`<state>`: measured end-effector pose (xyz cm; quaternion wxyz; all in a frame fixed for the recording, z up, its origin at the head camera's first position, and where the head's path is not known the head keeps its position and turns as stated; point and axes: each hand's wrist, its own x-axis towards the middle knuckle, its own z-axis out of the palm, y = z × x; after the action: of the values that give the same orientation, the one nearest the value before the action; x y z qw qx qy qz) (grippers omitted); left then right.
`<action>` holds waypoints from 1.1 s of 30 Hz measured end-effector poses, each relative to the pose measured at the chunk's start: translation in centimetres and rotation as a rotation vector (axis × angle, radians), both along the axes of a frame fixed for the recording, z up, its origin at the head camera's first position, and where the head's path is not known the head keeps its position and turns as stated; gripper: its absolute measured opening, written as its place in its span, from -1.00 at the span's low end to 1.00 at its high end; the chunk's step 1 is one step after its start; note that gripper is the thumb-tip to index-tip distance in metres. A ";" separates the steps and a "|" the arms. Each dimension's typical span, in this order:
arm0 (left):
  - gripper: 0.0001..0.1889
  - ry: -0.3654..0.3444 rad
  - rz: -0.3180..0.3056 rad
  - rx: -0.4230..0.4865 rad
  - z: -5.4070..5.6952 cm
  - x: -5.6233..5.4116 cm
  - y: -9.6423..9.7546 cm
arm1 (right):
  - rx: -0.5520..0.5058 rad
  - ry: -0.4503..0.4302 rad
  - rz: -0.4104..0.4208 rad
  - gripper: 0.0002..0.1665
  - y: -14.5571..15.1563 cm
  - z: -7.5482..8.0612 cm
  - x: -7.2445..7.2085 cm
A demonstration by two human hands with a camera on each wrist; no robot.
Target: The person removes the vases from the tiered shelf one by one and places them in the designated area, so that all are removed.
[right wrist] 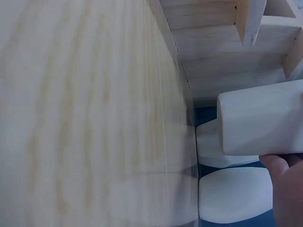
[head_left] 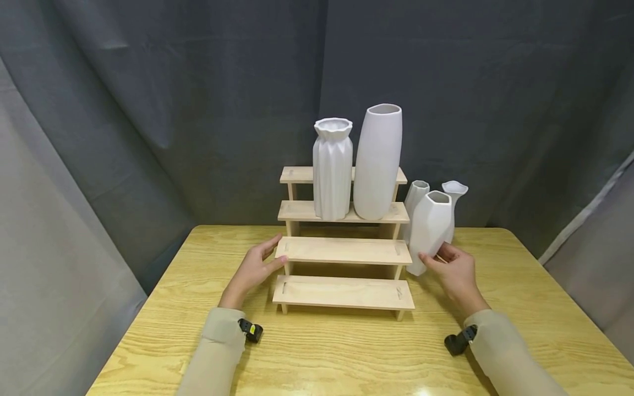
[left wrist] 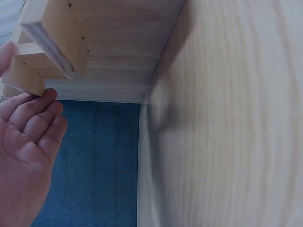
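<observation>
Beige fabric sleeves (head_left: 213,352), lower frame: I see left hand (head_left: 251,270) pinching pale four-tier wooden stand (head_left: 344,250), centre; right hand (head_left: 454,273) gripping white faceted ceramic vase (head_left: 430,225).

Beige long sleeves (head_left: 213,352); black wrist cameras (head_left: 457,344); a yellow-green patch (head_left: 253,329) on the left one

Beyond the right grip (head_left: 457,272), the faceted vase (head_left: 430,228) partly hides the fluted vase (head_left: 415,197) and flared vase (head_left: 453,193). The right-wrist view's edge cuts off part of that grip and the faceted vase's top.
</observation>
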<state>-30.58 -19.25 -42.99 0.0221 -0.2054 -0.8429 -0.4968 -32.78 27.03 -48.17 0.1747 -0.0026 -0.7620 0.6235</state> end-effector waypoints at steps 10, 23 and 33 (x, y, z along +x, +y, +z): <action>-0.27 0.005 0.017 0.023 -2.3 -1.7 -0.6 | -0.002 -0.004 0.036 -0.23 0.1 -0.6 -1.4; -0.28 0.015 0.016 0.034 -3.3 -2.3 -0.8 | -0.030 0.013 0.065 -0.25 0.8 -1.8 -3.0; -0.25 0.027 0.038 0.022 -3.4 -2.4 -0.7 | -0.043 0.032 0.076 -0.28 0.4 -2.3 -3.5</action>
<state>-32.96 -20.00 -46.42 0.0452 -0.1956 -0.8409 -0.5026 -36.32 27.41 -50.46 0.1628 0.0324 -0.7451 0.6460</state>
